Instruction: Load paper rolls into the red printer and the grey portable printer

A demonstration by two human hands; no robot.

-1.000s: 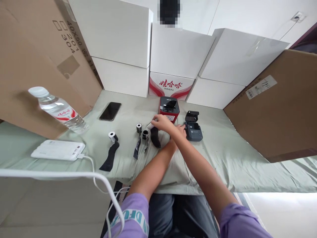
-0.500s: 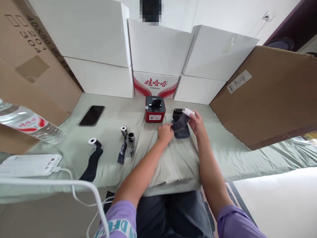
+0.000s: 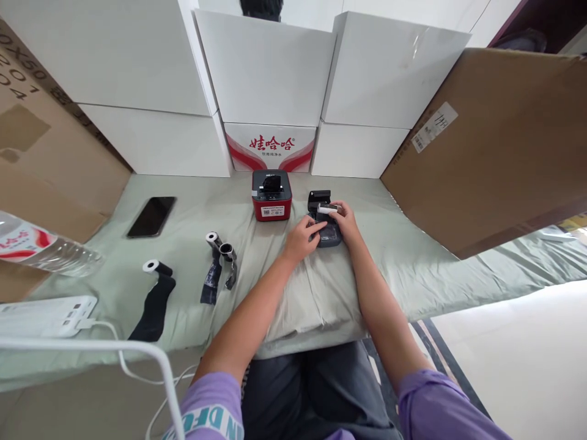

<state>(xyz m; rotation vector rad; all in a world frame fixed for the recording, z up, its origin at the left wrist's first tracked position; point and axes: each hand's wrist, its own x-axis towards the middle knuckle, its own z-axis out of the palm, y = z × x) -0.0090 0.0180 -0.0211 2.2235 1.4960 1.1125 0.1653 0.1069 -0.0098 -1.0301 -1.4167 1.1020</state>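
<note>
Sitting at a cloth-covered table [image 3: 197, 211] before white boxes [image 3: 268, 67]; clamping the paper roll [image 3: 326, 209] between the right hand's [image 3: 347, 221] fingers, above the open printer [image 3: 332, 242]; reaching the left hand [image 3: 300, 240] there, not showing whether gripping.

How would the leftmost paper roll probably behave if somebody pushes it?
The leftmost paper roll would likely turn easily, being a cylinder on its side. Its unwound black strip looks floppy, since it bends over the cloth, and might drag.

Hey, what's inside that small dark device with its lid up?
A white roll is at the opening of the device, with the right hand on it. The roll and hand hide the compartment's floor, so what lies beneath, and whether the roll is seated, can't be seen.
</note>
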